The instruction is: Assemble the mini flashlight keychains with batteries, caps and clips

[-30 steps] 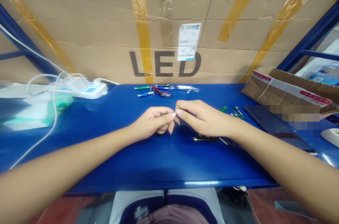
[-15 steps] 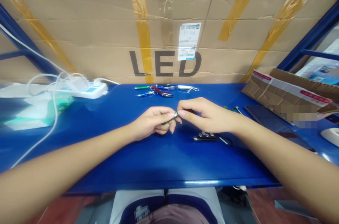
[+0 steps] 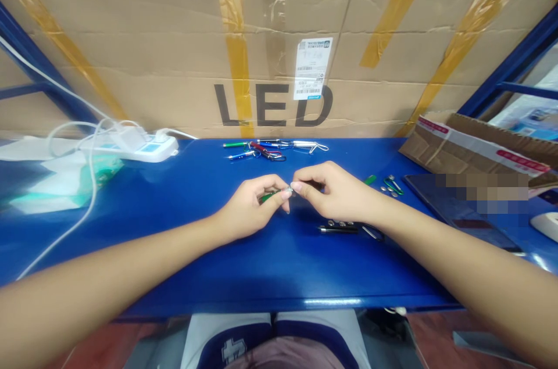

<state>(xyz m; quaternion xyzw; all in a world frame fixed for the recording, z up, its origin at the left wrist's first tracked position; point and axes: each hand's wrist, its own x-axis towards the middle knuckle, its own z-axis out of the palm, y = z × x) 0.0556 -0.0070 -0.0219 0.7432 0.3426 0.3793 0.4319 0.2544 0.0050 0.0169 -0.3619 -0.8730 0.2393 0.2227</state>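
My left hand (image 3: 246, 209) is closed around a slim green penlight tube (image 3: 267, 197), its tip held between thumb and forefinger. My right hand (image 3: 333, 190) meets that tip with thumb and forefinger pinched; whatever it holds is too small to make out. Below my right hand lies a black penlight (image 3: 336, 229) with a clip, several button cells (image 3: 341, 223) beside it. Past the right wrist are another green tube piece (image 3: 370, 180), a green clip with a silver end (image 3: 394, 184) and more small round cells (image 3: 387, 190).
Several coloured penlights (image 3: 265, 151) lie at the back of the blue table (image 3: 244, 276), before a large cardboard box (image 3: 174, 55). A white power strip (image 3: 150, 149) with cables stands left. On the right are a dark tablet-like slab (image 3: 453, 212) and an open carton (image 3: 471, 145).
My right hand has shifted slightly, uncovering the green piece and round cells behind its wrist. My left fingers have closed in more around the tube, and its angle has changed a little.
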